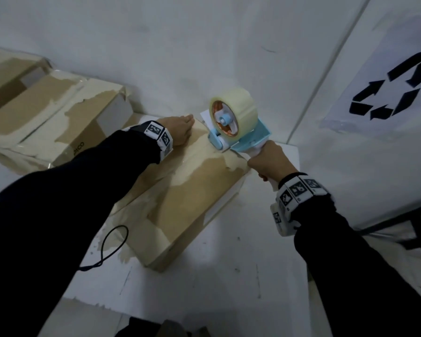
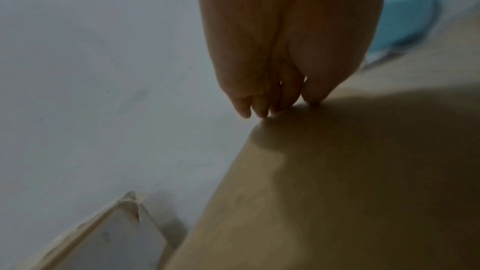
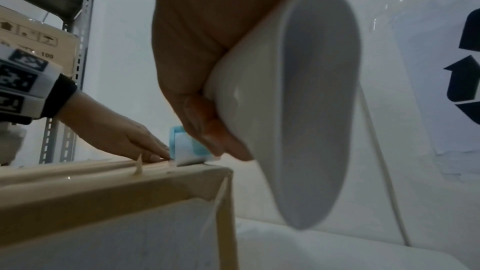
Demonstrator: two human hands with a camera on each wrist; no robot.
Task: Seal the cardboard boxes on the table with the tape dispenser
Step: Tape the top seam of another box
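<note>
A brown cardboard box (image 1: pixel 190 198) with old tape residue lies on the white table (image 1: pixel 229 276). My left hand (image 1: pixel 180 130) lies flat on the box's far end, fingers straight and together (image 2: pixel 259 102), pressing the top near its far edge. My right hand (image 1: pixel 270 162) grips the white handle (image 3: pixel 285 100) of a blue tape dispenser (image 1: pixel 241 136) carrying a clear tape roll (image 1: pixel 236 113). The dispenser's roller sits on the box top (image 3: pixel 91 174) near the far right edge, close to my left hand (image 3: pixel 124 137).
Two more taped cardboard boxes (image 1: pixel 58 122) lie at the left against the white wall. A board with a recycling symbol (image 1: pixel 394 88) leans at the right. A black cord loop (image 1: pixel 110 246) lies on the table by the box. A metal shelf (image 3: pixel 67 69) stands behind.
</note>
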